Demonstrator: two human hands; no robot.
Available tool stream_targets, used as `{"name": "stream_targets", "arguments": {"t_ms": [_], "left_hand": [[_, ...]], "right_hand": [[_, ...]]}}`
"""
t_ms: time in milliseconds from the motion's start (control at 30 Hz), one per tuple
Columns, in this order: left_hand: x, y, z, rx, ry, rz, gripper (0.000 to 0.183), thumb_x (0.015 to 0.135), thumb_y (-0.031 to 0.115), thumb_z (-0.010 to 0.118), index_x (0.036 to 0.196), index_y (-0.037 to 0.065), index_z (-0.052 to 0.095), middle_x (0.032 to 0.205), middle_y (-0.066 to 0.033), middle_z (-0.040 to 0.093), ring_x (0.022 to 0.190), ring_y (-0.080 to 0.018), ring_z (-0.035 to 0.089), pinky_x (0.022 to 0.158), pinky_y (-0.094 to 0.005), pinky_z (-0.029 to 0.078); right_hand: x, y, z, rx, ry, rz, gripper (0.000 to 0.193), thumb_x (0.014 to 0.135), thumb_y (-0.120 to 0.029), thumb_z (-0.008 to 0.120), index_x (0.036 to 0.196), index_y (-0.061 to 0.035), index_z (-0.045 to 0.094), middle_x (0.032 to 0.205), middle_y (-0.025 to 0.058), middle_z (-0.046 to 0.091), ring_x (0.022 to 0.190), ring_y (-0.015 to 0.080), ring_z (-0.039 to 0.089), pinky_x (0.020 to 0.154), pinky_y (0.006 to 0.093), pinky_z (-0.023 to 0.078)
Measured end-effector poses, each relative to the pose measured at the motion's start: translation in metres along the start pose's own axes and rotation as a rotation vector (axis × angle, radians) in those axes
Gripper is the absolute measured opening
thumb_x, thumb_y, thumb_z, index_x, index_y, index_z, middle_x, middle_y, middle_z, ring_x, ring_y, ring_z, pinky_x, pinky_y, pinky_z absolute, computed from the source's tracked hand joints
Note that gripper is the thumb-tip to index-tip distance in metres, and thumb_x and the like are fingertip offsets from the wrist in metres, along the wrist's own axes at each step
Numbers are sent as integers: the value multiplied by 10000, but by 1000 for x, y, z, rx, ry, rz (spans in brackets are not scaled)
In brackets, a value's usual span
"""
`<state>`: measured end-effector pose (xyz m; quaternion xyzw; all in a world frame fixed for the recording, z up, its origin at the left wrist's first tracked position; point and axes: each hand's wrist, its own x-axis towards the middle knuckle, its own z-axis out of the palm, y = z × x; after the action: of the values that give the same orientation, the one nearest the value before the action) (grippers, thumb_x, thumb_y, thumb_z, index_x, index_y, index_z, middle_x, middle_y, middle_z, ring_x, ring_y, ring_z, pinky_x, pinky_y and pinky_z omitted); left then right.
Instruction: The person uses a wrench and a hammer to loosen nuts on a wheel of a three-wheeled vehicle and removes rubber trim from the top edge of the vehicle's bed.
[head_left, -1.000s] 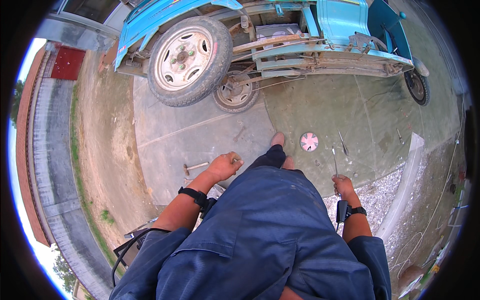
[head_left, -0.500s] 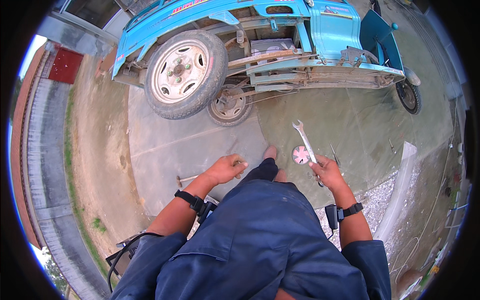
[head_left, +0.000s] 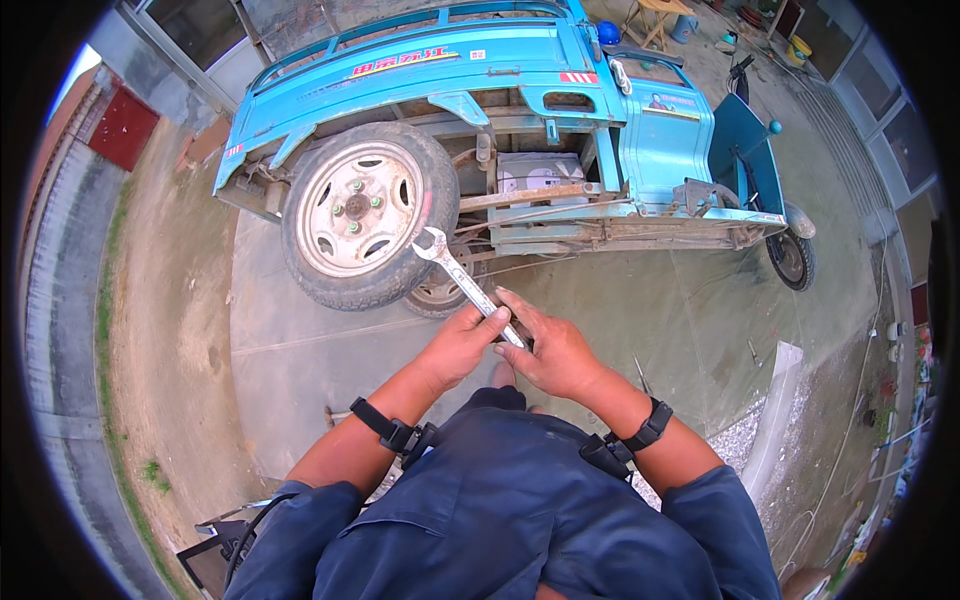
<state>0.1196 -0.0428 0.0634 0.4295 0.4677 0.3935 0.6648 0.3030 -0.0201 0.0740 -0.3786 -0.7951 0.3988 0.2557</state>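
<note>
A silver open-ended wrench (head_left: 462, 278) is held up before me, its jaw end tilted up and left. My left hand (head_left: 460, 348) is closed on its handle, thumb along the side. My right hand (head_left: 562, 352) is around the lower end, with thumb and fingers on either side of the handle; part of that end is hidden in the palm. Beyond the jaw, the nearest wheel (head_left: 335, 250) of a blue three-wheeled cargo vehicle (head_left: 540, 60) shows a dusty pale rim with green-marked nuts.
The vehicle is tipped, exposing its rusty frame rails (head_left: 600, 232). Behind the near wheel is a second wheel (head_left: 438, 292). A hammer handle (head_left: 345, 413) shows by my left forearm. A thin tool (head_left: 641, 376) and a pale strip (head_left: 772, 400) lie on the right.
The wrench has come up and left, from my right hand alone into both hands. My left hand has closed on it. The view has shifted up toward the vehicle.
</note>
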Motion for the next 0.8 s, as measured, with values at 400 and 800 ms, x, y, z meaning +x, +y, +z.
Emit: {"name": "stream_targets", "arguments": {"t_ms": [400,800], "left_hand": [[53,57,-113,775,705,85,232,954,232,547,987,13,616,739,-189,628,736,-363,628,678,-455,472],[100,11,-154,1166,937,50,141,884,122,616,927,-9,589,862,-211,584,826,-421,571,728,-488,454]], "right_hand": [[122,40,-81,46,-56,88,746,850,-225,751,1476,-87,368,981,99,685,842,187,642,773,319,522],[371,169,-230,-175,104,74,724,832,-432,748,1386,-45,488,1165,213,642,1004,296,670,855,392,541]]}}
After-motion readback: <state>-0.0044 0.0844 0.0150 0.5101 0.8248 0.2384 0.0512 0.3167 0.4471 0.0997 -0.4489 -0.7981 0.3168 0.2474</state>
